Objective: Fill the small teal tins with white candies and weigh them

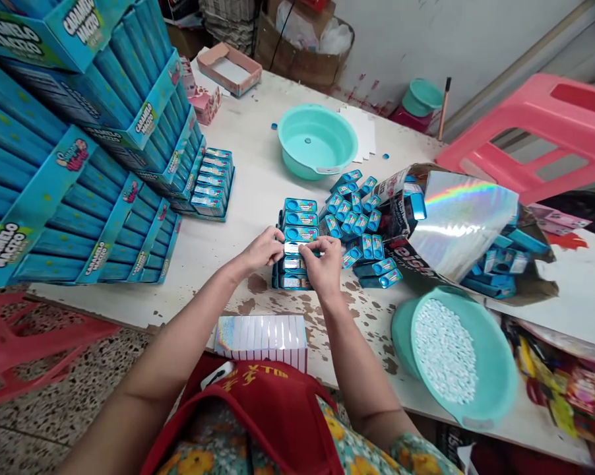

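Note:
A column of small blue candy boxes (300,218) marked "Caramelo Macizo" stands on the table in front of me. My left hand (265,252) is closed at the left end of one box in the column. At that box's right end, my right hand (324,262) pinches with thumb and forefinger. Between my fingertips the box top (292,249) looks pale and shiny. The boxes nearer me (295,280) have shiny, silvery-brown tops. Loose blue boxes (354,211) lie in a heap just right of my right hand.
Stacked blue display cartons (94,198) rise at left, beside a filled tray (213,185). A turquoise basin (317,115) is behind; another basin (404,340) holds white pieces (446,349). An open carton (468,224) of blue boxes lies right. Shiny packs (260,333) lie near me.

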{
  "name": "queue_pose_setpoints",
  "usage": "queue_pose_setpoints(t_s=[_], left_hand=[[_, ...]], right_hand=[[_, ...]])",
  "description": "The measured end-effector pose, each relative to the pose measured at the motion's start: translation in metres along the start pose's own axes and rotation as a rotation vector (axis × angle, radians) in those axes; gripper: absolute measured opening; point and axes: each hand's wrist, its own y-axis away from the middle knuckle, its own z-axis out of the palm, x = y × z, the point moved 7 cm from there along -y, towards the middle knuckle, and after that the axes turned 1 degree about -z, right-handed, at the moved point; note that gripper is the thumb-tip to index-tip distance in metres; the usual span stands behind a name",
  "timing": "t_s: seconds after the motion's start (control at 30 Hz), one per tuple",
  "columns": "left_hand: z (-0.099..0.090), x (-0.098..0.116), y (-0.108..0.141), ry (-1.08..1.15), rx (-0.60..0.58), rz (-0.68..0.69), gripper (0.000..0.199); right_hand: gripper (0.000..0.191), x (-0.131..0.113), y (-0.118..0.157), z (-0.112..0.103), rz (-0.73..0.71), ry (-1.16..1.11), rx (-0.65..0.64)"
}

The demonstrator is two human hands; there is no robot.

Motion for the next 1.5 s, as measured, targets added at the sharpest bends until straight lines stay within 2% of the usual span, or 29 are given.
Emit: queue_pose_setpoints(t_s=[0.1,0.17,0.23,0.3,0.4,0.43,0.5,0.53,0.57,0.6,0.67,0.73,0.83,0.93,1.0,1.07,1.13,1.2,1.27,1.37,1.5], left_hand=[[0.006,-0.024,-0.007,0.149,-0.002,-0.077,0.014],[0.007,-0.037,-0.010,0.149,0.042,-0.112,0.011],[0.004,-0.046,-0.011,0.053,0.095,-0.114,0.011],[-0.009,-0.050,-0.007,-0.131,0.169,-0.094,0.020],[-0.047,-0.061,0.023,-0.432,0.312,-0.066,0.029],[-0.058,-0.070,0.039,-0.518,0.311,-0.071,0.030],[-0.074,-0.099,0.078,-0.690,0.221,-0.120,0.031],[-0.078,-0.117,0.099,-0.785,0.157,-0.163,0.033],[-0.081,-0.134,0.119,-0.881,0.114,-0.209,0.037],[-0.082,-0.150,0.137,-0.963,0.088,-0.244,0.041],[-0.079,-0.174,0.163,-1.062,0.086,-0.288,0.044],[-0.071,-0.187,0.173,-1.081,0.120,-0.316,0.031],[-0.061,-0.191,0.172,-1.014,0.189,-0.348,0.012],[-0.053,-0.184,0.166,-0.946,0.208,-0.287,0.019],[-0.049,-0.180,0.164,-0.992,0.190,-0.266,0.025],[-0.048,-0.181,0.164,-1.051,0.165,-0.285,0.022],[-0.048,-0.183,0.165,-1.055,0.152,-0.285,0.017],[-0.048,-0.182,0.166,-1.017,0.151,-0.228,0.018],[-0.050,-0.181,0.167,-0.943,0.149,-0.164,0.020],[-0.056,-0.184,0.170,-0.768,0.156,-0.150,0.018],[-0.063,-0.192,0.170,-0.560,0.193,-0.210,0.024]], right_hand=[[0.021,0.016,0.000,0.001,0.074,-0.056,0.001],[0.030,0.026,-0.001,0.003,0.128,-0.092,-0.009],[0.030,0.031,-0.003,0.005,0.145,-0.100,-0.031],[0.023,0.032,-0.006,0.003,0.146,-0.098,-0.042],[0.016,0.016,0.003,-0.016,0.065,-0.073,0.080],[0.018,0.005,0.012,-0.026,-0.011,-0.048,0.155],[0.022,-0.021,0.041,-0.038,-0.216,-0.011,0.249],[0.024,-0.032,0.059,-0.035,-0.317,-0.018,0.206],[0.025,-0.040,0.078,-0.024,-0.398,-0.046,0.093],[0.024,-0.044,0.097,-0.007,-0.446,-0.079,-0.072],[0.020,-0.037,0.136,0.037,-0.431,-0.126,-0.412],[0.015,-0.016,0.166,0.077,-0.350,-0.124,-0.611],[0.014,0.017,0.192,0.122,-0.261,-0.042,-0.749],[0.016,0.036,0.204,0.143,-0.262,0.145,-0.829],[0.025,0.042,0.208,0.147,-0.272,0.338,-0.858],[0.033,0.047,0.211,0.149,-0.253,0.489,-0.895],[0.025,0.050,0.213,0.151,-0.234,0.524,-0.945],[0.009,0.049,0.213,0.154,-0.240,0.489,-0.991],[0.006,0.048,0.211,0.154,-0.250,0.457,-1.006],[0.011,0.043,0.203,0.152,-0.273,0.444,-0.968],[0.015,0.025,0.200,0.149,-0.380,0.471,-0.826]])
